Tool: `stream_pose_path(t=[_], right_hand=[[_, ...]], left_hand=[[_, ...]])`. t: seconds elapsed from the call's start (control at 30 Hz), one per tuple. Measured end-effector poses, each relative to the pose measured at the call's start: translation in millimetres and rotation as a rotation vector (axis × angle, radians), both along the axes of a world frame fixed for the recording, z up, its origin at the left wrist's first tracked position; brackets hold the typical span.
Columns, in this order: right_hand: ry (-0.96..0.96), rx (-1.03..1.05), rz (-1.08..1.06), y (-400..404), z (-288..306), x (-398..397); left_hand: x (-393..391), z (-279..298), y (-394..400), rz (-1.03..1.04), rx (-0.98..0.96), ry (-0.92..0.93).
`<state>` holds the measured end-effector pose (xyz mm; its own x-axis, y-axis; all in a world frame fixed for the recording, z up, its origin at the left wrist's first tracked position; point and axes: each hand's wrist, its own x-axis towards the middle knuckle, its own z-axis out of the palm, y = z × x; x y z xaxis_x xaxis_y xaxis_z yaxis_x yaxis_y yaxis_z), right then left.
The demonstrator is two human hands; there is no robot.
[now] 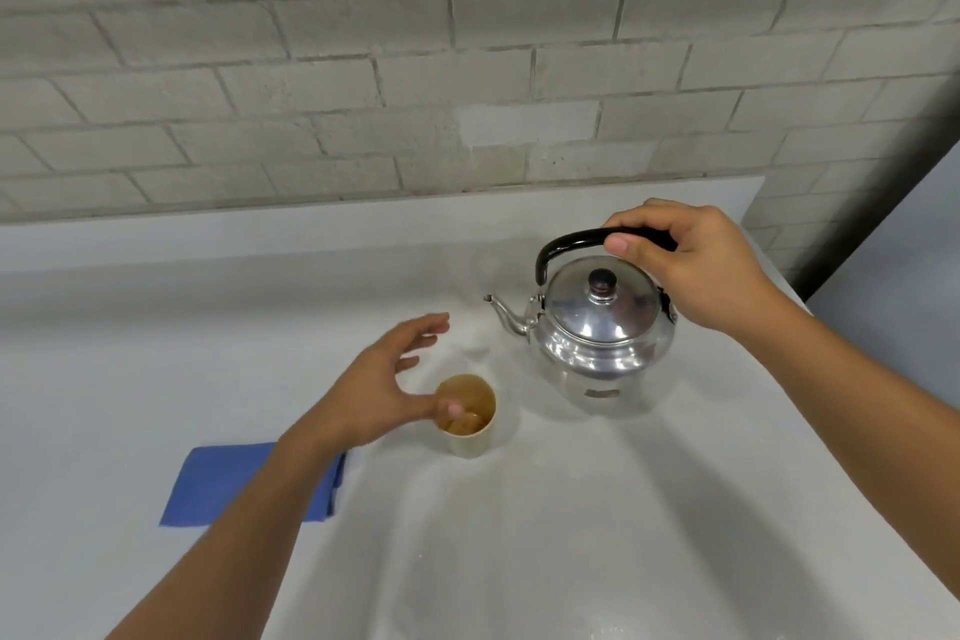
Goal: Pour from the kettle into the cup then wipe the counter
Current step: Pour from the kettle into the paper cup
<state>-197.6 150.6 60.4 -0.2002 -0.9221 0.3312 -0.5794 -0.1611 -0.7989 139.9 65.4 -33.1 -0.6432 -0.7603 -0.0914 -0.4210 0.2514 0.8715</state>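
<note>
A shiny metal kettle [597, 333] with a black arched handle and a dark lid knob stands upright on the white counter [571, 535], spout pointing left. My right hand [696, 265] is closed around the top of its handle. A small pale cup [470, 426] with a brown inside stands in front and left of the kettle. My left hand [384, 390] hovers just left of the cup with fingers spread; its thumb tip overlaps the cup's rim. A folded blue cloth [223, 483] lies flat on the counter, partly hidden under my left forearm.
A grey brick wall [415, 68] rises behind the counter's raised back ledge. The counter ends on the right near the kettle, where a pale surface [904, 276] drops away. Faint wet marks show on the counter between the spout and the cup.
</note>
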Motion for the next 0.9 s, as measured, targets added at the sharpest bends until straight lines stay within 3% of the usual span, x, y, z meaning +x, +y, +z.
stream_pose_path(t=[0.3,0.9], right_hand=[[0.059,0.033,0.107,25.1,-4.8,18.1],[0.355,0.135,0.253,28.9,22.3,59.7]], left_hand=[[3.3,-57.1,32.3,0.041,0.13,0.036],[-6.8,-76.1,35.7,0.133,0.068,0.127]])
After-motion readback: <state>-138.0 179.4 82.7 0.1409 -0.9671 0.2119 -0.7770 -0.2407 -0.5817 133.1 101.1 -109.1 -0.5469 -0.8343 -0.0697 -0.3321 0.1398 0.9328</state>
